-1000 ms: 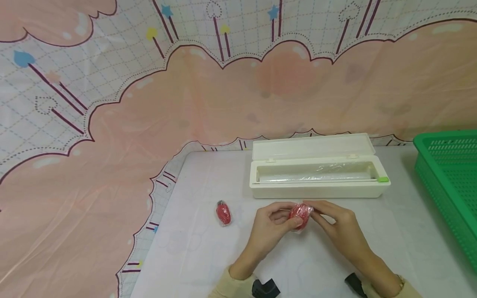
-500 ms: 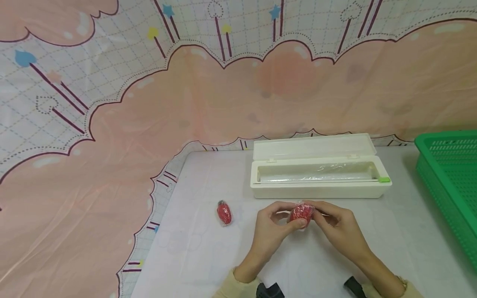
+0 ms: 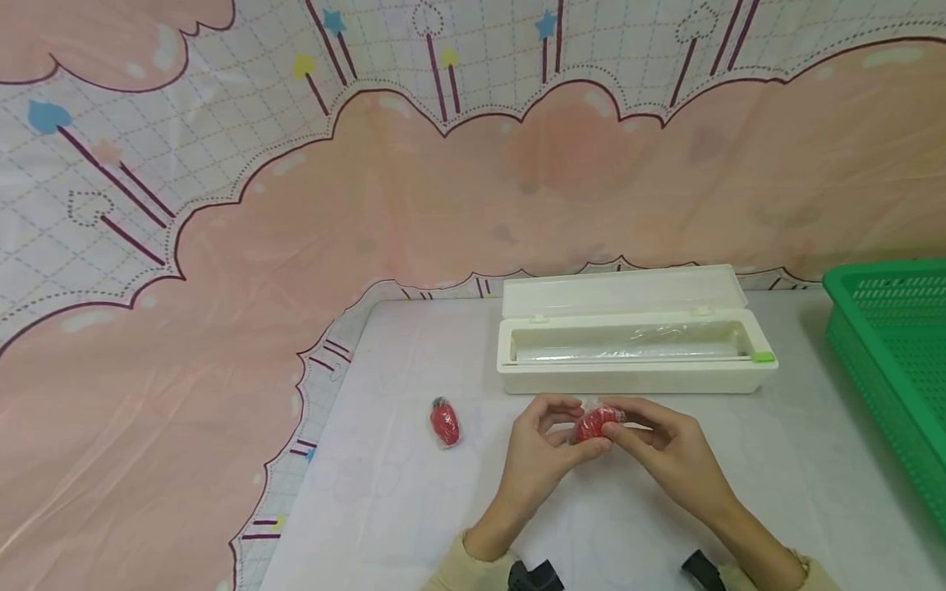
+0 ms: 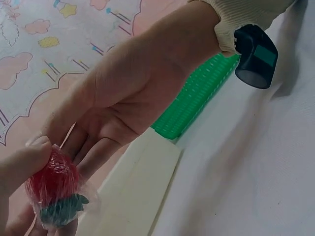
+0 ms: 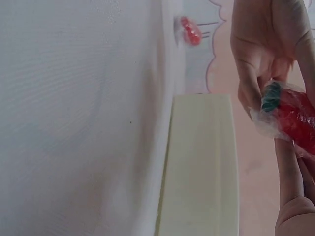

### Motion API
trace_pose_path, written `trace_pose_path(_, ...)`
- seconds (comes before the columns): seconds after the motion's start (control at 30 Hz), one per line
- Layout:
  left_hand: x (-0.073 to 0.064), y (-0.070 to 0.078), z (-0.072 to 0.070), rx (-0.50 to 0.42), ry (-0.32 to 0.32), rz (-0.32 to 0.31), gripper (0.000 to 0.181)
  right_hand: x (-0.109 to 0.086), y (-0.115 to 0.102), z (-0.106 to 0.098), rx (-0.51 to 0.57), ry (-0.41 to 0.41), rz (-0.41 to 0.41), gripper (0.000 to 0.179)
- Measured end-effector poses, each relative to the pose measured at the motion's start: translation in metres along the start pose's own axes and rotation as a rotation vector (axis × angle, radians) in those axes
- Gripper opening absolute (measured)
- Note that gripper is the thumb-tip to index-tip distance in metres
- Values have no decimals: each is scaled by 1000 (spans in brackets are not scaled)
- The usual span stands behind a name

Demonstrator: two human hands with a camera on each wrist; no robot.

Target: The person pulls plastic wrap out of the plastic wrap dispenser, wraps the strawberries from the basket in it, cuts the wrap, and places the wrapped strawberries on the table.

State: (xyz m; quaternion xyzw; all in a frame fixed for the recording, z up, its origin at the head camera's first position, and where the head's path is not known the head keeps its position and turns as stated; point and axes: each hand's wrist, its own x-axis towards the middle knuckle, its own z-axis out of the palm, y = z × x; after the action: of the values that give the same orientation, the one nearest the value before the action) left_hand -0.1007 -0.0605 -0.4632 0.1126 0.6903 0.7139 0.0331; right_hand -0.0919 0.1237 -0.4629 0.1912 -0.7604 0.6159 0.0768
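A red strawberry [image 3: 591,425] with a green leafy top, wrapped in clear plastic film, is held off the table between both hands. My left hand [image 3: 538,443] holds it from the left, its thumb along the lower edge. From the right, my right hand [image 3: 668,447] pinches it, thumb on the near face and fingers behind. The green top [image 4: 64,209] and loose film show in the left wrist view. A second film-wrapped strawberry [image 3: 444,423] lies on the table to the left, apart from the hands.
Behind the hands stands a long white cling film dispenser [image 3: 628,379], lid [image 3: 621,294] raised, clear film inside. A green slatted basket [image 3: 861,369] is at the right. The white table [image 3: 384,509] meets a patterned cloth backdrop [image 3: 443,197].
The right thumb has come forward onto the near face of the strawberry, while the left thumb has slid down to its lower edge. The strawberry has turned slightly in the fingers.
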Motion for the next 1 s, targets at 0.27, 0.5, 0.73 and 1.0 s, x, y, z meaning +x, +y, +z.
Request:
trace_pose_path(0.27,2,1,-2,30,-26,-46,50,0,1,-2,-23,31,-18,30)
trace_pose_path(0.5,1,1,-3,-42,-87,-130,47,1,-1,-3,-11,57,-34,27)
trace_pose_path(0.73,2,2,-6,-39,-82,-114,33,2,0,-2,-15,46,-15,31)
trace_pose_path(1.0,3,2,-10,10,-85,-78,30,2,-4,-1,-116,-18,-118,45)
